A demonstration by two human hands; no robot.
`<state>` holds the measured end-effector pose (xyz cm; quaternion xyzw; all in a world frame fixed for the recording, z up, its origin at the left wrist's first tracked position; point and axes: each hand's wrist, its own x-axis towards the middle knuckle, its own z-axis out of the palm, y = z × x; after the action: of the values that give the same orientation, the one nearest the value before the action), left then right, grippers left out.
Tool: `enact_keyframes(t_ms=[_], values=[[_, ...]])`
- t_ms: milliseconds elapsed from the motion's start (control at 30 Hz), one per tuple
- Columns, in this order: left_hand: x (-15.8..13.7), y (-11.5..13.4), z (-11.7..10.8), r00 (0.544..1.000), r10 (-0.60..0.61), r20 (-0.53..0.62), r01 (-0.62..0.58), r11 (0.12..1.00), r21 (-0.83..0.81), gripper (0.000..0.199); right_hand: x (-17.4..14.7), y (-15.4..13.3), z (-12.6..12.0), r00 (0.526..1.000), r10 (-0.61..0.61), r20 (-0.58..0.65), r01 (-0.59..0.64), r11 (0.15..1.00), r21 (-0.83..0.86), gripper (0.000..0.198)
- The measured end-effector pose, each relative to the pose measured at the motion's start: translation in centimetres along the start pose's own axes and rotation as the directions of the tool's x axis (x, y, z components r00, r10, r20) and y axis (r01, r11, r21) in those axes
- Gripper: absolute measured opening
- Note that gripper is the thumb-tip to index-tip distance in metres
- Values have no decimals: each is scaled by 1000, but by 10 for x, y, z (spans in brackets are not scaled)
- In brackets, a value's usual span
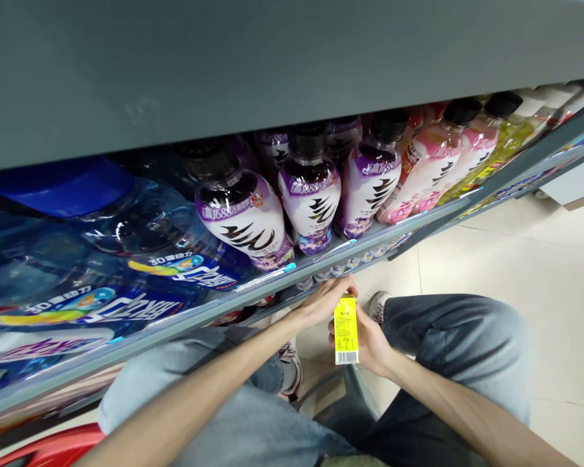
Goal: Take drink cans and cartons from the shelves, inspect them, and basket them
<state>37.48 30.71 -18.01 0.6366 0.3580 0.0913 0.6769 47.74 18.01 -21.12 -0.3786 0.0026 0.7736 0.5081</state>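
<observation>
A small yellow box (346, 324) with printed text and a barcode at its near end is held upright between my knees. My right hand (374, 340) grips it from the right side, with fingertips showing at its left edge. At the far end of the box, my left hand (327, 301) has its fingers bent over and closed against the top. The tips of those fingers are partly hidden behind the box.
A shelf edge (321, 259) runs diagonally past my hands. On it stand purple-labelled bottles (309, 201), pink-labelled bottles (431, 168) and large blue bottles (175, 259). A grey panel (272, 65) overhangs them. Below me are a grey stool (345, 405) and a red object (61, 447).
</observation>
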Motion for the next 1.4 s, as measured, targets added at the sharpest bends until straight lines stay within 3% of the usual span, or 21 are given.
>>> enact_keyframes(t_ms=[167,300,400,467,600,700,767,933,1067,1200,1400], values=[[-6,6,5,998,-37,-55,39,998,46,43,1,-3,1,998,-19,-63,18,1000,-7,46],[-3,1,7,990,-37,-137,46,997,64,36,5,-1,-1,998,-45,-45,44,999,-14,51],[0,-5,9,981,-56,-187,51,998,-34,34,6,0,-1,997,-75,-15,74,996,-56,57],[1,-7,12,974,-91,-207,46,976,-212,31,5,-2,2,997,-74,10,75,995,-70,60],[-1,-5,11,980,-182,-80,87,753,-653,32,-3,-11,6,999,2,54,-1,1000,-24,65],[-4,1,8,992,-129,17,91,596,-798,36,-7,-18,6,989,78,123,-75,997,-29,72],[-5,4,7,997,-66,42,72,558,-827,35,-9,-19,5,984,88,152,-83,996,-43,71],[-3,4,15,999,41,16,-12,613,-790,32,-10,-14,5,986,93,138,-93,996,-4,62],[1,-2,19,997,66,-50,-82,693,-716,27,-10,-15,6,957,156,244,-182,979,88,72],[5,-4,18,993,116,12,-75,718,-692,29,-11,-19,4,939,191,286,-221,972,80,82],[8,-4,17,986,154,56,-73,717,-693,27,-11,-20,2,959,186,215,-197,980,32,87]])
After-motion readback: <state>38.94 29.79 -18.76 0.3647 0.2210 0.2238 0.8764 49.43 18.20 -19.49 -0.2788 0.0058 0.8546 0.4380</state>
